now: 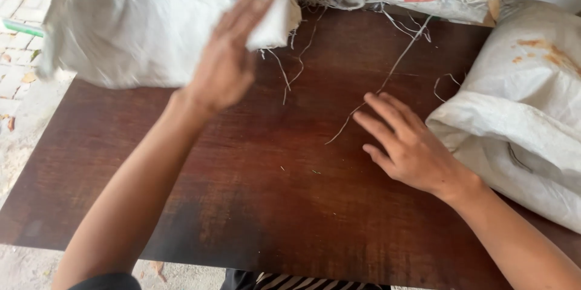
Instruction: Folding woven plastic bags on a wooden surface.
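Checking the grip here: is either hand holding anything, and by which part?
The left hand presses flat against the white woven sack near its lower edge; a true grasp cannot be told. The right hand holds nothing.

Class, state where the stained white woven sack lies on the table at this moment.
In the head view, the stained white sack lies at the right edge of the dark wooden table, just right of the person's right hand, which rests flat on the wood.
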